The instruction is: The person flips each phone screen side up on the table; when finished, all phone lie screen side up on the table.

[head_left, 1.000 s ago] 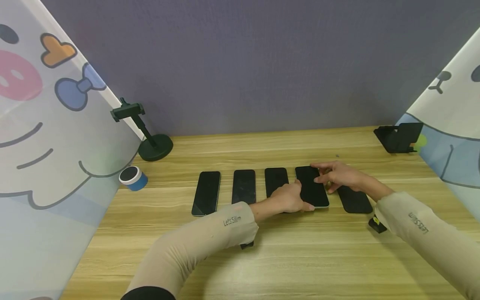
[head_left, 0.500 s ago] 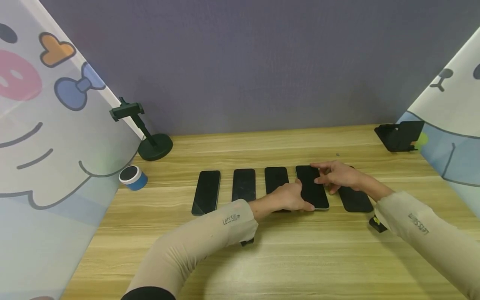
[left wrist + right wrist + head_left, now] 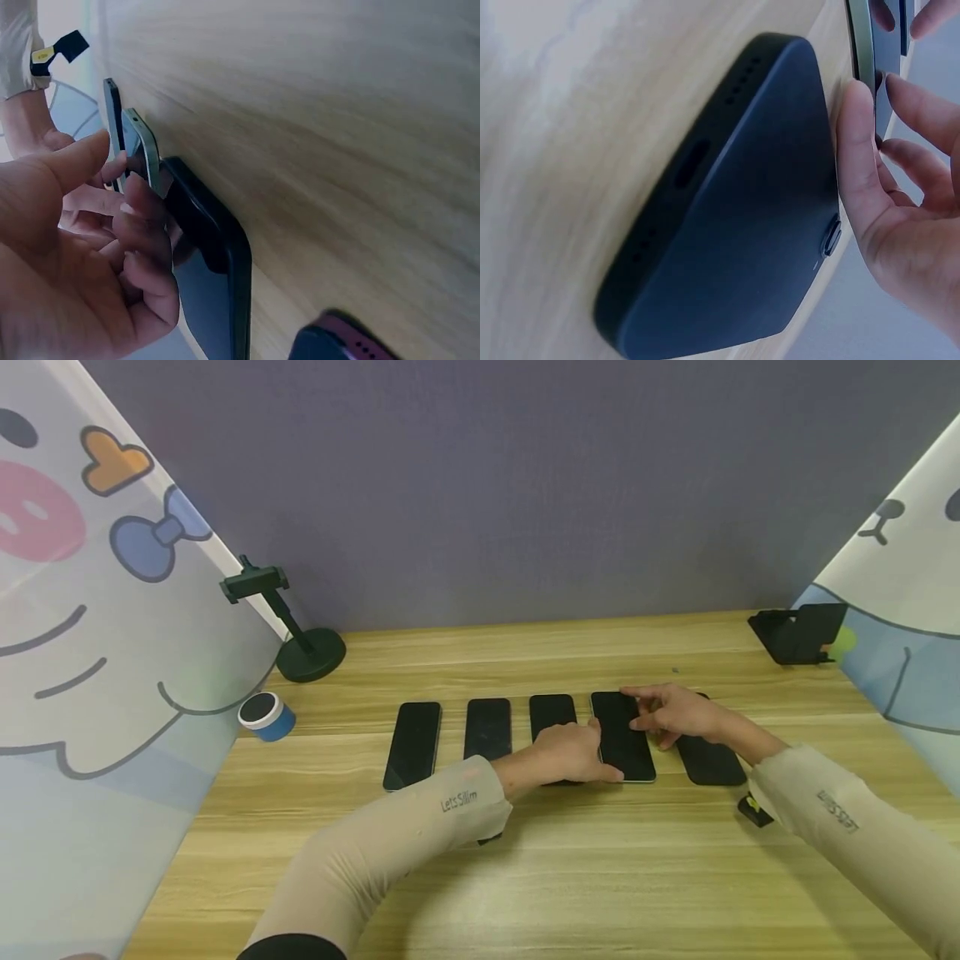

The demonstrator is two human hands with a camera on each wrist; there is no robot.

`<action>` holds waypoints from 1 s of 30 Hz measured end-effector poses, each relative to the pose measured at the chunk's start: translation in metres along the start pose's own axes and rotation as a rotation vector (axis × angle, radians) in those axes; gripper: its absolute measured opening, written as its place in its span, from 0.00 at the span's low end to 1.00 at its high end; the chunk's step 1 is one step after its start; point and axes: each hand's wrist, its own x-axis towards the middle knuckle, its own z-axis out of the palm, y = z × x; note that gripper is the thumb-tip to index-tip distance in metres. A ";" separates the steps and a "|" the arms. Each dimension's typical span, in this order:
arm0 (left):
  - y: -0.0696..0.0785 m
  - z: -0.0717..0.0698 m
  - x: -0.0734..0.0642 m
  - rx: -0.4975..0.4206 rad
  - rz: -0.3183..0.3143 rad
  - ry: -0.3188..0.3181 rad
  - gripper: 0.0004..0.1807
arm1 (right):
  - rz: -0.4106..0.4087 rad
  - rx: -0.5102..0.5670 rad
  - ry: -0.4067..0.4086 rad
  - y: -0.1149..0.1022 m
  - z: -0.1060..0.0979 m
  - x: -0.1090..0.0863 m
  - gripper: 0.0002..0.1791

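A black-screened smartphone (image 3: pixel 622 739) with a pale rim lies face up on the wooden table, between both hands. My left hand (image 3: pixel 573 753) holds its lower left part, thumb at the bottom edge and fingers along the left side. From the other side my right hand (image 3: pixel 678 712) holds it, index finger at the top edge, thumb on the screen and the other fingers by the right side. Immediately right lies a dark phone (image 3: pixel 735 202), back up, partly under the right wrist. Another black phone (image 3: pixel 553 714) is half hidden by the left hand.
Two more phones, one dark (image 3: pixel 488 727) and one with a pale rim (image 3: pixel 414 743), continue the row leftward. A dark green phone stand (image 3: pixel 311 653) and a blue-and-white jar (image 3: pixel 267 717) stand left. A black folding stand (image 3: pixel 798 635) sits at the back right.
The held phone has turned slightly, its lower end shifting a little left and toward me. My left hand has moved slightly left with it; the right hand stays nearly still.
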 end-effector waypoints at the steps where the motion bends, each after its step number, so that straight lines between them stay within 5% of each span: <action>1: 0.000 0.000 -0.001 0.033 -0.008 0.006 0.53 | 0.002 -0.002 0.001 0.000 0.000 0.000 0.43; 12: 0.004 0.004 0.000 0.195 -0.013 0.049 0.54 | 0.025 -0.015 0.006 -0.001 0.000 0.001 0.43; 30: 0.006 0.007 0.005 0.236 -0.033 0.069 0.55 | 0.033 -0.053 0.008 -0.005 -0.001 -0.001 0.43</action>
